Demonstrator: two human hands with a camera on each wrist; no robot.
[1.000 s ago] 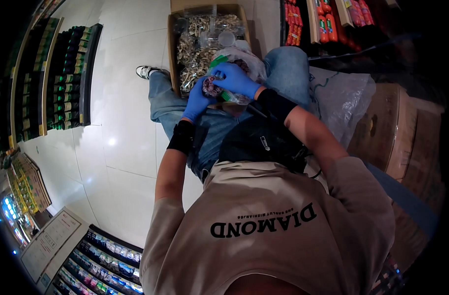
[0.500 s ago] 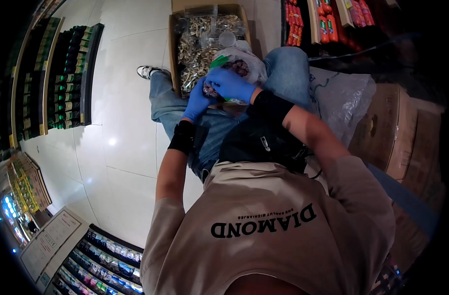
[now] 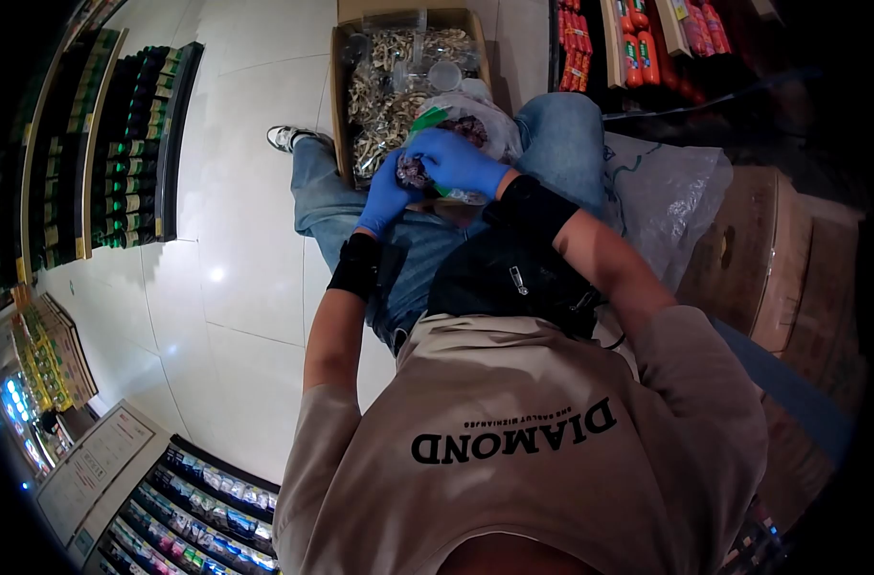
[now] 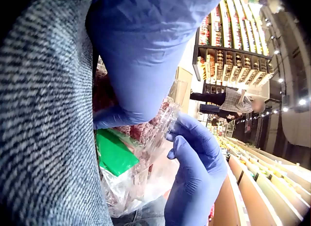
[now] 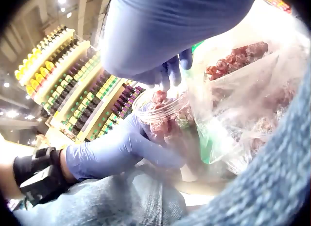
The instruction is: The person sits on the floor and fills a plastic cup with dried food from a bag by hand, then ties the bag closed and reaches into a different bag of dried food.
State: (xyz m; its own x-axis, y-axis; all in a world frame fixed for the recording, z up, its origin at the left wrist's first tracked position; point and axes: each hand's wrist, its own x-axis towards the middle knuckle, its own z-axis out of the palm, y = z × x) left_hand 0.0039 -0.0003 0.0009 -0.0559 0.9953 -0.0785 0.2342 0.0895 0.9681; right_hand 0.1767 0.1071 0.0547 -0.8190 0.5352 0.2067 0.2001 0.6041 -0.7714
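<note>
Blue gloves cover both hands. The left hand (image 3: 387,195) grips a clear round jar (image 3: 413,173) filled with reddish-purple dried pieces, its fingers and thumb wrapped round the wall in the right wrist view. Above the jar's mouth, the right hand (image 5: 170,34) has loosely bent fingers reaching down to the pieces (image 5: 159,105) at the rim; the left wrist view shows its thumb apart from the fingers. Beside the jar, a clear plastic bag (image 3: 502,134) with a green patch (image 4: 115,153) holds more of these pieces (image 5: 238,60), partly hidden by the right hand.
A cardboard box (image 3: 339,115) of packed, pale dried goods and an empty-looking clear cup (image 3: 444,76) lies beyond the hands. Denim-covered legs (image 3: 561,144) flank the bag. Right are a plastic sheet (image 3: 671,187) and cartons (image 3: 738,254); shelves (image 3: 173,144) stand left.
The right hand moved over the jar, covering more of it, then drew slightly back to the right, so the pieces show again. The left hand kept its grip.
</note>
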